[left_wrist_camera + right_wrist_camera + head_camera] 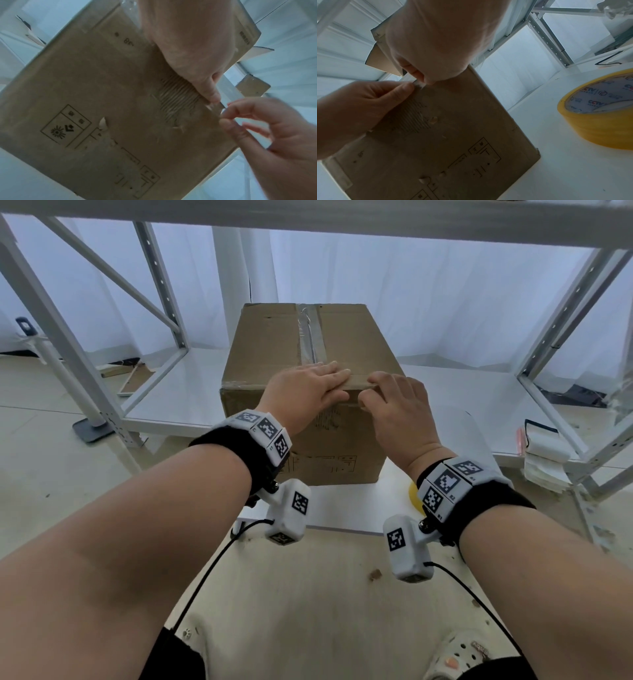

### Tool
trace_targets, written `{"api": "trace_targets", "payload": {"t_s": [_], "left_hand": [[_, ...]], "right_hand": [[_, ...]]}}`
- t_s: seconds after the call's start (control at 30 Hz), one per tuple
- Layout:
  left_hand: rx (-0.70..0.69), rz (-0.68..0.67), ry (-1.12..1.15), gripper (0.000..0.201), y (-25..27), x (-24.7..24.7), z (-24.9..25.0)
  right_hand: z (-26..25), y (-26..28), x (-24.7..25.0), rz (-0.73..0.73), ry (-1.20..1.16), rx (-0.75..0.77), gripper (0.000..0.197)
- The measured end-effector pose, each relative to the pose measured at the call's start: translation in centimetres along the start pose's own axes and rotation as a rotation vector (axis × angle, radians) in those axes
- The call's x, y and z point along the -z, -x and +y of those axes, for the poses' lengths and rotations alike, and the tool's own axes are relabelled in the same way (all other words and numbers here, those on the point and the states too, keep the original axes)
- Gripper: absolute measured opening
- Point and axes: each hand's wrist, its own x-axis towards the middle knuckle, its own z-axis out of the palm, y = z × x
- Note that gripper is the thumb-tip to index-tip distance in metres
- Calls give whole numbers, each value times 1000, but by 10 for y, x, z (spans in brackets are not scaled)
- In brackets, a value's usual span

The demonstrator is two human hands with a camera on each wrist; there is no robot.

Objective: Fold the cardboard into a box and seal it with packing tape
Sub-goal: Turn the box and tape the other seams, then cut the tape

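Observation:
A closed brown cardboard box (274, 344) stands on a white board, with clear tape (310, 333) along its top seam. My left hand (308, 388) lies flat on the box's near top edge, fingers straight and thumb (402, 92) pressed on the front face (453, 135). My right hand (397, 402) curls its fingers at the same edge and pinches the end of a tape strip (418, 82) just right of the left thumb. The strip (359, 381) runs along the top edge between both hands. A yellow tape roll (599, 121) lies on the board to the box's right.
White metal shelving posts (561, 337) and braces stand on both sides and overhead. A stack of white items (544, 453) sits at the right. The board's front edge (342, 530) is near my wrists, with the floor below.

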Motion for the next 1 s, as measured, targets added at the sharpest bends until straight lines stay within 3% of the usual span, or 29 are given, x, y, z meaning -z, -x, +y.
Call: {"api": "trace_targets", "payload": {"t_s": [0.17,0.3,0.43,0.6,0.83,1.0], "left_hand": [[-25,20,-77,53,0,-6,-1],[-5,-1,-104,60,1,-5,1],[21,10,-94,63,-9,4,12],[68,-25,-184,65,-17,-3,20],[-5,-62,-100,79,-19,-8,19],[30,-18,16,59,-25,-8,26]], "right_hand": [[1,-1,2,-28,-41,-11,19],[8,-5,12,-57,-169,-118,53],[16,-6,20,-31,-286,-293,73],[29,5,22,-198,-348,-457,93],[41,17,24,-377,-388,-624,98],[40,20,20,-403,-450,-646,86]]}}
